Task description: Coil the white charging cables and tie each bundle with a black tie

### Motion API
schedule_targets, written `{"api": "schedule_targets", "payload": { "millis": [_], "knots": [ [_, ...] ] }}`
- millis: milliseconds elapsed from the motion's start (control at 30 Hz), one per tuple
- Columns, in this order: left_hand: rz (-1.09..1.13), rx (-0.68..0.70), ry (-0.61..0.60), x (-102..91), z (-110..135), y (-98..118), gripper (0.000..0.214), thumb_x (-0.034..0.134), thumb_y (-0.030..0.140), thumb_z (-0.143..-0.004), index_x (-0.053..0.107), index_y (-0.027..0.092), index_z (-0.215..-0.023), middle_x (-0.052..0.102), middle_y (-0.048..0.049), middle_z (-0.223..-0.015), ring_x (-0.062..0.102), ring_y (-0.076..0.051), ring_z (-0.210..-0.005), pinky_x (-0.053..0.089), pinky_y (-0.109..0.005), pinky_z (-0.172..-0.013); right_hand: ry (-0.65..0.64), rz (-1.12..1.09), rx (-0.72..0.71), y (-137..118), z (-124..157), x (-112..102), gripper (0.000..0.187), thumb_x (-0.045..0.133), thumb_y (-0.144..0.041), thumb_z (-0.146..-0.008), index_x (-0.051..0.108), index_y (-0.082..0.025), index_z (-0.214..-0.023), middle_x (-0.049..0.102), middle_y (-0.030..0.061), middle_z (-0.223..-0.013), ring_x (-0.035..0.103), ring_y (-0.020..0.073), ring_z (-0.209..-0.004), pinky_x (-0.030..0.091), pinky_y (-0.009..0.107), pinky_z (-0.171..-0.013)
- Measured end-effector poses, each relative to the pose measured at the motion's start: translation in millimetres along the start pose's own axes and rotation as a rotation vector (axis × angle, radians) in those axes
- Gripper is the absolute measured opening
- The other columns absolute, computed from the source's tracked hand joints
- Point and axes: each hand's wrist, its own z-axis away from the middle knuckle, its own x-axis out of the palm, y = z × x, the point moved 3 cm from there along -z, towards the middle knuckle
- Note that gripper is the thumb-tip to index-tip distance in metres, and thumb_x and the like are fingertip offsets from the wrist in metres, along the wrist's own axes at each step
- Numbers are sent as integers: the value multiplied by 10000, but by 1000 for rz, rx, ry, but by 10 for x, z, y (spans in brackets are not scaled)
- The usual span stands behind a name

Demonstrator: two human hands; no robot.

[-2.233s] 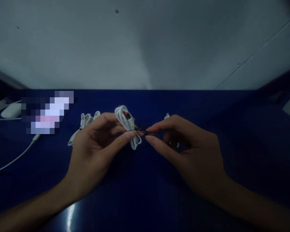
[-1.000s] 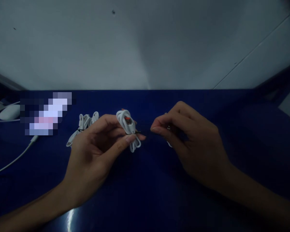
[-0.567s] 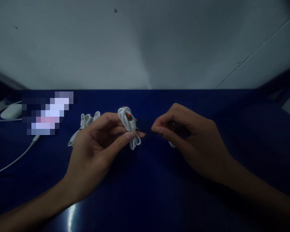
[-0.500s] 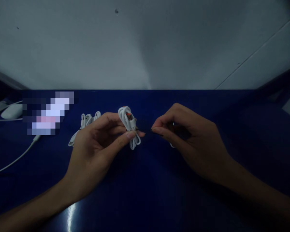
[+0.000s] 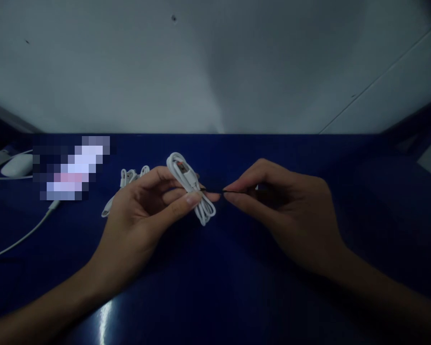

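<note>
My left hand (image 5: pixel 143 211) is closed around the middle of a coiled white cable (image 5: pixel 190 184), held just above the dark blue table (image 5: pixel 215 287). A thin black twist tie (image 5: pixel 215 191) wraps the coil's waist and sticks out to the right. My right hand (image 5: pixel 283 206) pinches the free end of that tie between thumb and forefinger. A reddish plug end shows near the top of the coil.
Another bundled white cable (image 5: pixel 127 184) lies on the table behind my left hand. A small white piece (image 5: pixel 257 187) peeks out behind my right fingers. A white mouse (image 5: pixel 16 165) and a loose white lead (image 5: pixel 25 232) sit at the far left. A grey wall rises behind the table.
The coil has tilted and spread out larger in my left hand. My right hand dropped slightly and its pinch on the tie end now points straight at the coil.
</note>
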Motion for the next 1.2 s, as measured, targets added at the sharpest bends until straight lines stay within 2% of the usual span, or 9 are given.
{"api": "schedule_targets", "payload": {
  "millis": [133, 200, 300, 433, 600, 767, 900, 1067, 1200],
  "knots": [
    [-12, 21, 23, 17, -1, 13, 262, 964, 272, -868, 805, 301, -1075, 891, 24, -1074, 854, -321, -1128, 693, -449, -1040, -76, -306, 294, 55, 49, 79, 97, 922, -325, -925, 854, -279, -874, 829, 9, -883, 771, 187, -797, 634, 314, -713],
    [-53, 53, 71, 27, 14, 31, 248, 949, 283, -878, 797, 307, -1072, 882, 53, -1044, 855, -299, -1125, 685, -421, -1048, -98, -366, 356, 32, 83, 104, 84, 938, -311, -904, 866, -291, -867, 846, 8, -897, 791, 190, -807, 653, 312, -733],
    [-128, 122, 146, 26, 55, 48, 216, 937, 286, -884, 806, 313, -1053, 862, 53, -1036, 861, -283, -1085, 693, -409, -1039, -71, -290, 346, -45, 120, 114, 87, 924, -325, -915, 871, -293, -854, 825, 2, -820, 756, 173, -708, 615, 282, -629],
    [-242, 165, 202, -3, 107, 28, 227, 946, 269, -894, 828, 342, -1074, 840, 44, -1089, 842, -252, -1052, 689, -404, -1045, 68, 33, 124, -139, 119, 95, 90, 879, -267, -952, 843, -285, -871, 742, -9, -736, 641, 155, -601, 507, 290, -518],
    [-245, 174, 94, 3, 99, 22, 272, 888, 218, -966, 833, 399, -1162, 821, 68, -1162, 815, -187, -1083, 647, -328, -1095, 130, 377, -227, -156, 79, 95, 104, 741, -223, -1061, 803, -284, -1004, 758, 46, -976, 647, 184, -705, 519, 361, -598],
    [-192, 136, 20, -9, 82, 42, 200, 827, 227, -1025, 826, 334, -1194, 835, 25, -1128, 816, -178, -1057, 651, -258, -1011, 156, 440, -188, -142, 38, 70, 71, 776, -260, -1033, 787, -317, -991, 765, 40, -983, 712, 234, -856, 540, 354, -604],
    [-166, 76, -17, -21, 61, 33, 179, 824, 249, -1030, 825, 297, -1202, 842, -3, -1077, 819, -174, -987, 668, -219, -893, 98, 446, -172, -131, 32, 91, 100, 754, -232, -1046, 772, -291, -967, 757, 17, -885, 705, 194, -761, 521, 305, -534],
    [-139, 43, -10, -18, 17, 30, 183, 881, 234, -979, 845, 291, -1150, 858, 9, -1040, 833, -159, -939, 673, -184, -866, 100, 606, -520, -93, 55, 122, 194, 682, -90, -1069, 763, -232, -964, 768, 16, -904, 691, 146, -726, 490, 278, -516],
    [-193, 51, 18, -21, 28, 29, 169, 870, 289, -995, 856, 329, -1160, 861, 35, -1072, 842, -159, -960, 676, -200, -924, 143, 701, -687, -34, 59, 119, 183, 696, -13, -1048, 747, -185, -1010, 775, 20, -891, 676, 142, -713, 486, 297, -517]
  ]
}}
